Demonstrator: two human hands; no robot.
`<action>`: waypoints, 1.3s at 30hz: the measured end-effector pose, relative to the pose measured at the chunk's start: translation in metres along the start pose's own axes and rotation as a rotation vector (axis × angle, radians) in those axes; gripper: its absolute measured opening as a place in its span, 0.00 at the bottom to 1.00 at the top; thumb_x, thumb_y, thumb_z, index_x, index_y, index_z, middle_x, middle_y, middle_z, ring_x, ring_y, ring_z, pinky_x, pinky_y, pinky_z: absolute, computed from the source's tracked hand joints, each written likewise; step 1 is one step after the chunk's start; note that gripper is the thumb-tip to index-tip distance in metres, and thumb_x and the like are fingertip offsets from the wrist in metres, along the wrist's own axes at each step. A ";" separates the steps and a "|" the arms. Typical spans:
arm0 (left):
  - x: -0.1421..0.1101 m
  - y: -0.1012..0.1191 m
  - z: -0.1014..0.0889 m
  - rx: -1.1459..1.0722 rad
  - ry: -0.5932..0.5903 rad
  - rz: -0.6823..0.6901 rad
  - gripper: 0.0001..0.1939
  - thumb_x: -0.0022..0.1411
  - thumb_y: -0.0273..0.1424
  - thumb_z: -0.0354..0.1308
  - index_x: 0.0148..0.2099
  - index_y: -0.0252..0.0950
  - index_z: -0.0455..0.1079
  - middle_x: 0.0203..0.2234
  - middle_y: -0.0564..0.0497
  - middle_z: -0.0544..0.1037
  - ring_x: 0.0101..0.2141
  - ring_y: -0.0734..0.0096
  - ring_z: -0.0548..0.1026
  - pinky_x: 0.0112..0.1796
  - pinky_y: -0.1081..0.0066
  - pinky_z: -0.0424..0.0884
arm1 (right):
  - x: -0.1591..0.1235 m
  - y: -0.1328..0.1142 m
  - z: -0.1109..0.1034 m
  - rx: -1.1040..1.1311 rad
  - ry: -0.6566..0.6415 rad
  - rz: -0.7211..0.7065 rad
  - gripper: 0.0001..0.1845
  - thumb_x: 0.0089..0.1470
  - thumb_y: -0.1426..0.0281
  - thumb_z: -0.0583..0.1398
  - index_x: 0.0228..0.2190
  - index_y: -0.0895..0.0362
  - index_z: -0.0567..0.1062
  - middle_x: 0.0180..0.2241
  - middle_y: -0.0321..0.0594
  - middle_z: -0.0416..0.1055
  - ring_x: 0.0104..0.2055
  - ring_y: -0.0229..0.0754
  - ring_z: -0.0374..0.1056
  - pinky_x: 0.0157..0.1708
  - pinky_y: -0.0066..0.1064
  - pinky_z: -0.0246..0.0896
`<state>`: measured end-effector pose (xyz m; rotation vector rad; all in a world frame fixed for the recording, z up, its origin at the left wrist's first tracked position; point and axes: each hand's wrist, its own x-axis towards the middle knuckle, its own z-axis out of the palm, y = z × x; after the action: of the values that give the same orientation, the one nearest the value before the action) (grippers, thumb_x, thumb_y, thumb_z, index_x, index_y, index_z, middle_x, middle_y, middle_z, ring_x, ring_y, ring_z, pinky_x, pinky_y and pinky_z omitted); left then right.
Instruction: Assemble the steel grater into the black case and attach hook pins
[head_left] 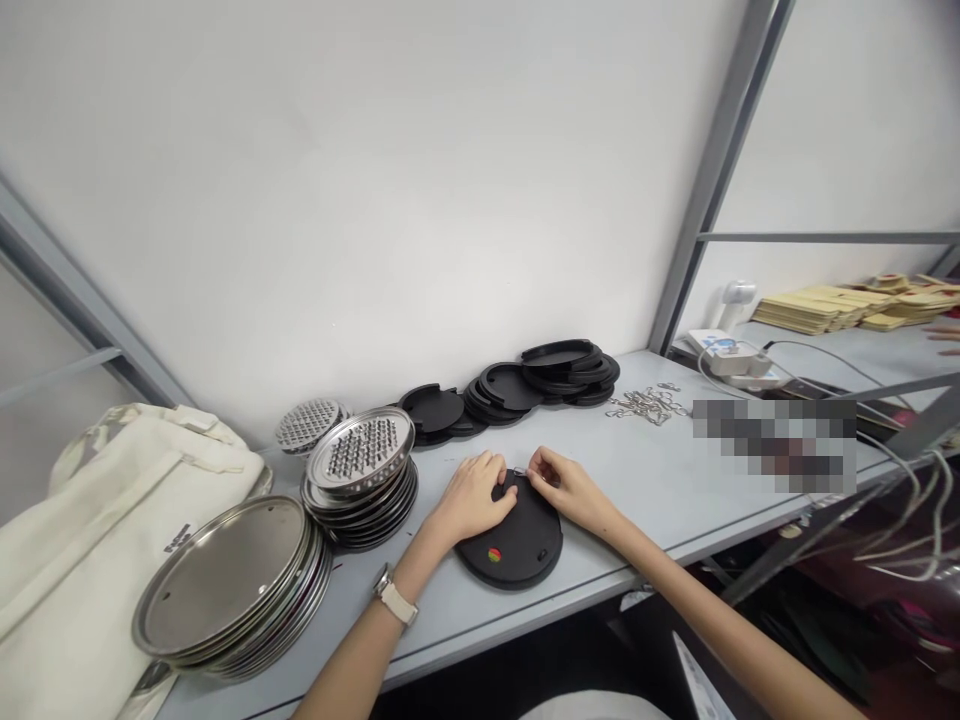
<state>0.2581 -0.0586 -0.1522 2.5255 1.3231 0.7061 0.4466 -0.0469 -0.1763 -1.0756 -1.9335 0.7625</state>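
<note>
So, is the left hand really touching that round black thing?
Touching. The head view shows the left hand laid over the upper left part of the black disc.

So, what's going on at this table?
A person's left hand rests on a round black disc, while the right hand seems to pinch a thin metal piece at its far edge. Stacked black discs sit behind it; grater plates and smooth metal plates are piled to the left, small metal pieces to the right.
</note>
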 end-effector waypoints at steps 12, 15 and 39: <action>0.003 0.000 -0.016 -0.054 -0.156 0.149 0.04 0.57 0.28 0.52 0.32 0.37 0.57 0.30 0.54 0.65 0.32 0.70 0.63 0.37 0.69 0.59 | 0.001 0.007 0.003 -0.017 0.045 0.008 0.08 0.55 0.67 0.52 0.26 0.56 0.64 0.22 0.32 0.62 0.25 0.35 0.58 0.26 0.26 0.54; 0.003 0.000 -0.019 -0.042 -0.177 0.195 0.04 0.58 0.28 0.52 0.33 0.37 0.58 0.30 0.55 0.65 0.33 0.71 0.64 0.39 0.69 0.59 | 0.000 0.007 0.004 -0.014 0.032 0.007 0.07 0.56 0.67 0.52 0.27 0.56 0.64 0.22 0.31 0.62 0.25 0.35 0.58 0.26 0.26 0.53; -0.001 0.001 -0.004 0.122 -0.049 0.164 0.07 0.58 0.30 0.52 0.31 0.37 0.56 0.29 0.53 0.64 0.32 0.69 0.63 0.34 0.69 0.60 | -0.002 0.001 0.007 -0.195 -0.117 -0.051 0.13 0.61 0.65 0.45 0.26 0.54 0.58 0.22 0.30 0.57 0.23 0.35 0.56 0.27 0.27 0.50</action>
<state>0.2566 -0.0599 -0.1485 2.7543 1.1870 0.6066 0.4420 -0.0493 -0.1810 -1.1142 -2.1621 0.6306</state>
